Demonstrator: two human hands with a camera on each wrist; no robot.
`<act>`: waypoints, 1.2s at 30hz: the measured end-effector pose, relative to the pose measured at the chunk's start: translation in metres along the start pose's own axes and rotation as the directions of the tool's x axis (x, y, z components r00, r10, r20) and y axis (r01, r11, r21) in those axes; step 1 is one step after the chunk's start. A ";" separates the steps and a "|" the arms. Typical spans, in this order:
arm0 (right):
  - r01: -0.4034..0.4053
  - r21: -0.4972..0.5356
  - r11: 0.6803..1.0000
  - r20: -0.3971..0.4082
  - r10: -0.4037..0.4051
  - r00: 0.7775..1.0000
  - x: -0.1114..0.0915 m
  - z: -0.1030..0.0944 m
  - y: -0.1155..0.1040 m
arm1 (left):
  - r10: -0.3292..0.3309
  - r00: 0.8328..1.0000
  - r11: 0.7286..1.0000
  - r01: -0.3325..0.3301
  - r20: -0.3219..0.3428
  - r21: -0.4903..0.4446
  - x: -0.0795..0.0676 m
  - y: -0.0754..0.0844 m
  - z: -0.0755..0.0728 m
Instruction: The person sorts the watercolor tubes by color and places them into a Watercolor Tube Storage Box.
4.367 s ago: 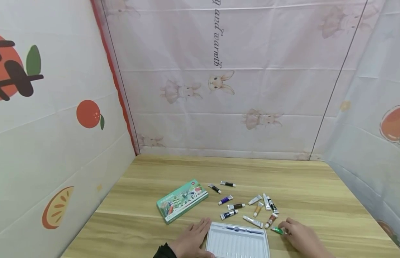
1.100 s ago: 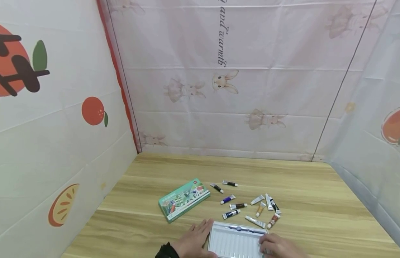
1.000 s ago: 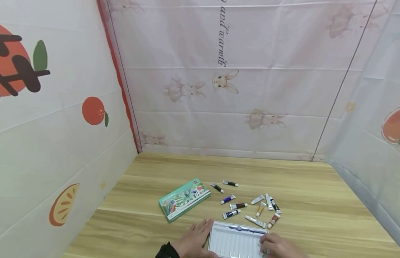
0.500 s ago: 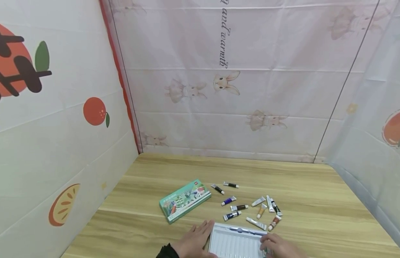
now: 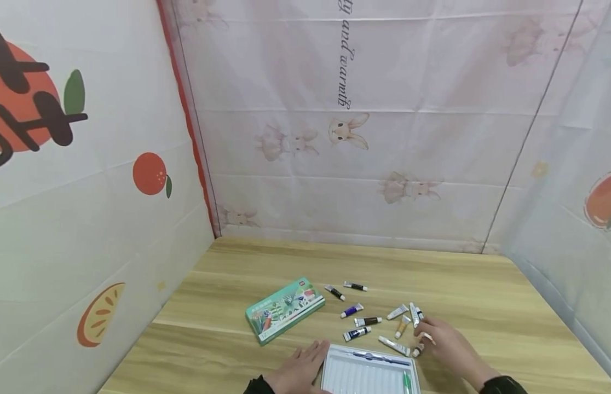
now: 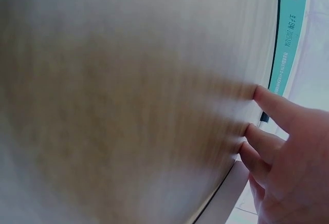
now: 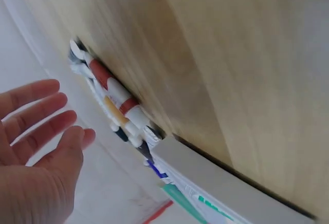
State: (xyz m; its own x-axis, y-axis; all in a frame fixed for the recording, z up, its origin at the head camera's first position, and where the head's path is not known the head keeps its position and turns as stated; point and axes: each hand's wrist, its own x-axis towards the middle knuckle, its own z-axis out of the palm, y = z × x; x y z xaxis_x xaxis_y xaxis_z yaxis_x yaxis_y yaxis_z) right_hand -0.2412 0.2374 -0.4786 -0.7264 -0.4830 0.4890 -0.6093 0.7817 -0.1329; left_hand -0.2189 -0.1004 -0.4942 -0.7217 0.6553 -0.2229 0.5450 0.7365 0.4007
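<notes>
My left hand (image 5: 299, 370) lies flat with straight fingers along the left edge of a white plastic tray (image 5: 352, 377). A green paint tube (image 5: 407, 381) lies in the tray's right end, and a paintbrush (image 5: 381, 359) rests in the slot along its far side. Beyond the tray's right corner, my right hand (image 5: 448, 347) is over a reddish-brown paint tube, partly covering it in the head view. The right wrist view shows that hand's fingers and thumb apart from the reddish-brown tube (image 7: 121, 93), holding nothing.
Several paint tubes lie scattered behind the tray, among them a purple tube (image 5: 352, 310), a yellow-ochre tube (image 5: 403, 326) and a white tube (image 5: 394, 346). A green paint box (image 5: 284, 311) lies to their left. Printed cloth walls (image 5: 305, 208) border the wooden table (image 5: 197, 339).
The right hand brought the green tube from the table into the tray's right end and let go of it. It then moved right and away to the reddish-brown tube. The left hand stayed put.
</notes>
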 end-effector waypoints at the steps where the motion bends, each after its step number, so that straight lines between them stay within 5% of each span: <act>1: 0.026 0.003 1.000 0.010 -0.026 1.000 0.004 0.004 0.000 | 0.004 1.000 1.000 -0.004 0.001 0.004 -0.001 0.000 0.000; 5: 0.074 0.041 0.996 0.100 -0.077 0.992 0.025 0.016 -0.007 | 0.010 1.000 1.000 -0.011 0.010 0.014 -0.001 0.001 0.001; 11: 0.031 0.117 0.993 0.244 -0.059 0.968 0.055 0.034 -0.017 | 0.034 0.999 0.999 -0.034 0.015 0.032 0.005 0.003 0.004; 18: 0.021 0.120 0.993 0.337 -0.060 0.940 0.062 0.051 -0.017 | 0.047 0.998 0.998 -0.048 0.037 0.031 0.007 0.006 0.007; 28: 0.029 0.050 0.998 0.302 -0.043 0.952 0.065 0.056 -0.013 | 0.013 1.000 0.999 -0.013 0.006 0.031 0.003 0.003 0.003; 36: 0.122 0.036 0.992 0.265 -0.127 0.956 0.069 0.058 -0.008 | 0.006 1.000 0.999 -0.006 0.002 0.035 -0.001 0.001 -0.001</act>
State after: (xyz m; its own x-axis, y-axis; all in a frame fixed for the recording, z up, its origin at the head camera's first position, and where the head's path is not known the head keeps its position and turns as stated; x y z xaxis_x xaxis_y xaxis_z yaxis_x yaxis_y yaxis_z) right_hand -0.3051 0.1746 -0.4941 -0.7013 -0.6653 0.2561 -0.7041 0.7026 -0.1030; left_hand -0.2182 -0.1002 -0.4925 -0.7177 0.6598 -0.2226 0.5637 0.7382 0.3705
